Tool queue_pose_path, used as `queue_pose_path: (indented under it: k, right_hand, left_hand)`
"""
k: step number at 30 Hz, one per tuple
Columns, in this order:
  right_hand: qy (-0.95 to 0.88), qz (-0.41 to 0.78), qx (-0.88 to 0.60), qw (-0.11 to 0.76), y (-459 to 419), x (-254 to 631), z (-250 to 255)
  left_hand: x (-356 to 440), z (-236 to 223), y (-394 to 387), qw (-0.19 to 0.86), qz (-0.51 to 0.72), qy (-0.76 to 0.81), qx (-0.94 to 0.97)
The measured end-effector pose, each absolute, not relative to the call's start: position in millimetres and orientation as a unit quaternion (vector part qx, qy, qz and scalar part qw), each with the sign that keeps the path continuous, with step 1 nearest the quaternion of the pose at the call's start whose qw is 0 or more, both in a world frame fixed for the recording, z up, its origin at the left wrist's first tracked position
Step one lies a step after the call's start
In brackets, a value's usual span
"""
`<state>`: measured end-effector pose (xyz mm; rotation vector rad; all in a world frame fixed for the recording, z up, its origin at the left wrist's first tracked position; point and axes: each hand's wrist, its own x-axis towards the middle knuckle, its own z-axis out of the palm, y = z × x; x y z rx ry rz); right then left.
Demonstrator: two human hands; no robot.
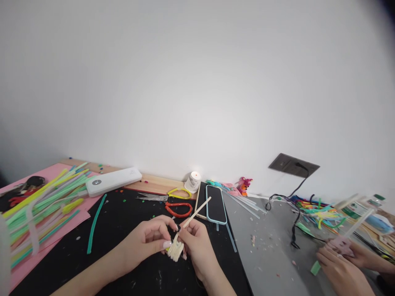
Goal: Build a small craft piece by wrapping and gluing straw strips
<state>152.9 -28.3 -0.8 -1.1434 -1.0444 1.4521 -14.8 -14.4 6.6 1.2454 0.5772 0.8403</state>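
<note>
Hands gripping cream coil; green-and-white bottle label blurred, unreadable.

Both forearms are bare; fingers slim; left thumbnail long and pale-polished.

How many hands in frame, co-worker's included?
4: the person's left hand and right hand at the cream coil, plus a co-worker's near hand and far hand at lower right, the latter partly hidden.

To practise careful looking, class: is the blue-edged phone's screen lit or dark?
Dark: the phone's screen is plain black, with no display showing. Whether it is powered off, I cannot tell.
</note>
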Motion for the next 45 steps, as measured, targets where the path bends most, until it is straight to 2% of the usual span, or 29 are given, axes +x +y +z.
queue_pose_path:
  k: [6, 10, 17, 24, 31, 39, 45]
  right_hand:
    - [-0.402, 0.62, -0.473, 0.48, -28.2, 150.3, 1.0]
    - [-0.438, 0.582, -0.512, 0.455, -23.8, 151.4, -7.0]
    - [-0.588, 0.309, -0.575, 0.477, -26.6, 159.9, -1.4]
    - [-0.717, 0.174, -0.521, 0.429, -36.2, 156.7, 13.4]
    - [-0.722, 0.159, -0.522, 0.425, -37.1, 157.1, 17.2]
    - [-0.697, 0.278, -0.525, 0.401, -35.7, 155.3, 10.0]
    - [-0.685, 0.231, -0.568, 0.394, -31.0, 159.9, 8.9]
  left_hand:
    - [-13.7, 6.5, -16.4, 0.72, 0.359, 0.254, 0.538]
    - [-13.8, 4.7, -15.2, 0.715, 0.373, 0.258, 0.532]
    - [-18.4, 9.5, -9.8, 0.721, 0.462, 0.326, 0.4]
    - [-20.3, 12.3, -8.8, 0.769, 0.491, 0.318, 0.259]
    - [-20.7, 12.9, -8.0, 0.781, 0.502, 0.311, 0.202]
    - [-21.0, 16.0, -6.4, 0.759, 0.518, 0.331, 0.215]
    - [-22.7, 16.0, -6.5, 0.775, 0.499, 0.325, 0.212]
